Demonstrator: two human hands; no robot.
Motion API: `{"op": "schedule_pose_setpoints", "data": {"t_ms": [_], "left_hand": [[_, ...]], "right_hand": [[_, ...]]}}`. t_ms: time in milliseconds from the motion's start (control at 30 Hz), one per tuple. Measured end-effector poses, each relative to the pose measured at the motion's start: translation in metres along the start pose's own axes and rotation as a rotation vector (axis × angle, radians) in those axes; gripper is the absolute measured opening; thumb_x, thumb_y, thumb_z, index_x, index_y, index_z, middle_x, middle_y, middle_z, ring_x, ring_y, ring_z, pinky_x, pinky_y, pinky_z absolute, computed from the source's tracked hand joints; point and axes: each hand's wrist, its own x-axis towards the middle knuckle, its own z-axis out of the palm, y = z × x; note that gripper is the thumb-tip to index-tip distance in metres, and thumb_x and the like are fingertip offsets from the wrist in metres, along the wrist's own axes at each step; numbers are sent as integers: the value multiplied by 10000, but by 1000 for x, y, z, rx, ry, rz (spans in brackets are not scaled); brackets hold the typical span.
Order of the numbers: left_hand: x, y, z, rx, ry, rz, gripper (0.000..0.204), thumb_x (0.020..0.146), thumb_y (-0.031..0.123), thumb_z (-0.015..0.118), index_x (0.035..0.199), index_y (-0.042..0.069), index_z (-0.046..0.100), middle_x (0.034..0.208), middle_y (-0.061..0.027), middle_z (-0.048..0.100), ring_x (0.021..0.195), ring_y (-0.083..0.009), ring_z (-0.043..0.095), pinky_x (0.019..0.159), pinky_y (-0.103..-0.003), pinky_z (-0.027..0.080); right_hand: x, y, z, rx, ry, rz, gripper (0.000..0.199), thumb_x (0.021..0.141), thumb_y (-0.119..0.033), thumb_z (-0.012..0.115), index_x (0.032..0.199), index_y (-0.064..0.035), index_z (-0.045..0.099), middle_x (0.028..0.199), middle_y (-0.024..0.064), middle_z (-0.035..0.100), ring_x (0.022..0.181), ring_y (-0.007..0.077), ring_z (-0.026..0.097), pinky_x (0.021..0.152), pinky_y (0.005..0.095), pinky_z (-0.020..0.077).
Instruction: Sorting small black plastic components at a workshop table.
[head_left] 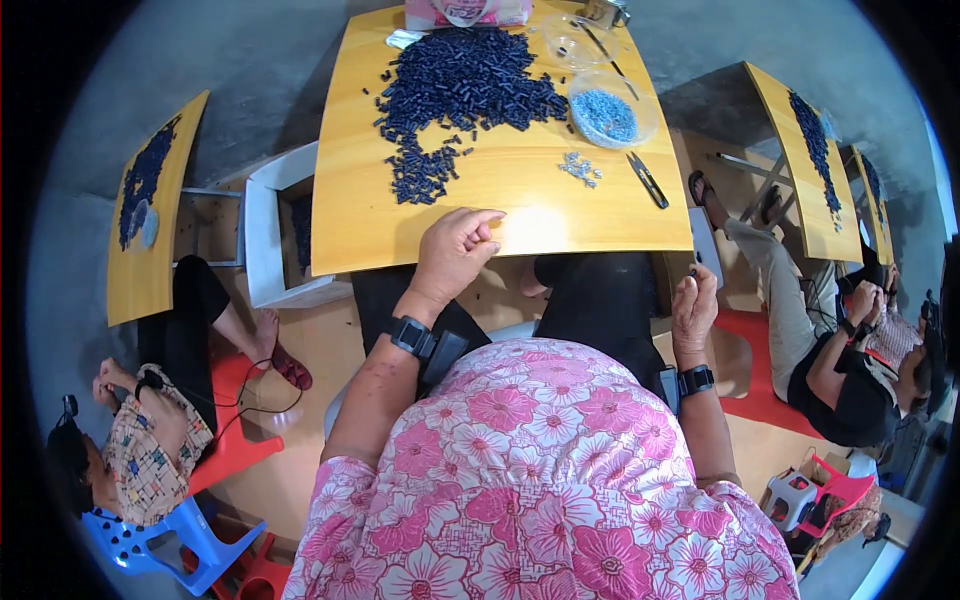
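My left hand (459, 250) is over the near edge of the wooden table, its fingers curled and pinched together; whatever they hold, if anything, is hidden. Off the table's right corner, my right hand (693, 308) is closed, with a small dark piece (694, 273) at its fingertips. A large heap of short dark blue cylindrical pieces (460, 80) covers the far left of the table, and a smaller cluster (422, 172) reaches toward my left hand. To the right stands a clear bowl (648, 122) of small light blue pieces (604, 115). Small pale pieces (580, 169) lie loose before it, beside black tweezers (648, 181).
A clear lid or dish (568, 48) with a thin dark stick lies behind the bowl. A pink package (468, 12) stands at the far edge. An open white box (270, 235) is left of the table. People sit at other tables on both sides, near stools (190, 535).
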Motion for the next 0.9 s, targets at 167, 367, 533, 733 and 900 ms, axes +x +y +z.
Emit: {"op": "schedule_pose_setpoints", "data": {"t_ms": [167,367,533,733,900], "left_hand": [[3,4,3,36,20,25,352,762,-5,706,1102,86,730,809,-30,604,684,-142,592,665,-272,514],[0,2,3,53,4,21,325,745,39,701,1064,97,730,804,-63,631,750,-239,617,708,-360,520],[-1,0,1,92,25,71,311,736,70,705,1043,113,718,820,-64,643,840,-271,625,752,-398,519],[0,-1,0,68,34,169,319,761,65,711,1077,108,719,833,-67,636,789,-254,611,699,-369,505],[-1,1,-2,75,8,160,320,771,93,723,1090,109,701,842,-71,644,813,-272,616,720,-377,505]], "right_hand": [[-9,85,16,188,-117,520,194,1012,-139,555,1190,-62,552,810,55,595,569,106,578,498,247,488],[-6,97,18,328,118,681,231,965,-53,617,1191,-58,573,852,47,616,593,97,607,491,238,507],[18,32,11,504,130,565,116,987,-68,596,1093,-79,641,776,1,598,564,48,519,488,187,421],[48,-75,35,519,-196,221,85,976,-32,601,1028,-38,668,794,-35,561,632,25,483,563,176,385],[77,-134,97,296,-553,-156,189,904,13,636,1083,-6,691,937,110,642,781,185,605,673,285,498]]}}
